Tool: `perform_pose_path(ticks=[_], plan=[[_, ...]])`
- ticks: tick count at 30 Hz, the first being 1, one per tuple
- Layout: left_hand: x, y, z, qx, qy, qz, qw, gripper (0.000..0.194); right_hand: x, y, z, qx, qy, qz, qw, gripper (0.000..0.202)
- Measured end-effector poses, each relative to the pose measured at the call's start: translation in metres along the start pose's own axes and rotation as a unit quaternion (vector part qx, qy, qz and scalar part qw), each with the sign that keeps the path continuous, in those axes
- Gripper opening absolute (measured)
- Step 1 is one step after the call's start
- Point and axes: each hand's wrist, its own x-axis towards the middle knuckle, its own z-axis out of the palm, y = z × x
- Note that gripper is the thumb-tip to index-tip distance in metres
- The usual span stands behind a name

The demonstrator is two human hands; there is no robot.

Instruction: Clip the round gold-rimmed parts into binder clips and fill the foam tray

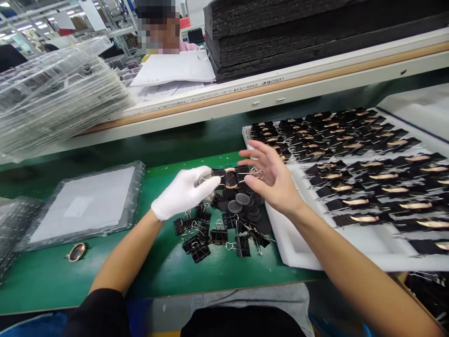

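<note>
Over the table's middle, a black, gold-rimmed watch case is clamped between two black binder clips, one at each side. My left hand, in a white glove, is closed on the left binder clip. Bare, my right hand has its thumb and fingers around the right binder clip and its wire handles; the other fingers are spread. Beneath both hands lie several loose binder clips and a heap of round black discs.
At right, a white foam tray holds rows of clipped gold-rimmed pieces. A loose watch case lies at left, near a clear plastic tray. Stacked clear trays and black foam blocks rest on the shelf; a person sits beyond.
</note>
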Motion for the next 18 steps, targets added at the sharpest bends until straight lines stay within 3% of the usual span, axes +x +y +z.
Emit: perform_pose_path(ticks=[3, 9, 14, 18], plan=[[0.000, 0.003, 0.001, 0.068, 0.012, 0.028, 0.997, 0.040, 0.003, -0.001, 0.001, 0.064, -0.051, 0.071, 0.994, 0.063], [0.001, 0.012, 0.005, 0.054, 0.008, -0.014, 0.998, 0.038, 0.006, 0.001, 0.012, 0.113, -0.034, 0.126, 0.985, 0.034], [0.006, 0.015, 0.010, 0.036, 0.020, -0.072, 0.997, 0.042, 0.011, 0.011, 0.012, 0.127, 0.004, 0.131, 0.983, 0.032], [0.004, 0.023, 0.009, 0.070, -0.006, -0.061, 0.996, 0.043, 0.010, 0.000, -0.004, 0.017, -0.066, 0.075, 0.995, 0.024]])
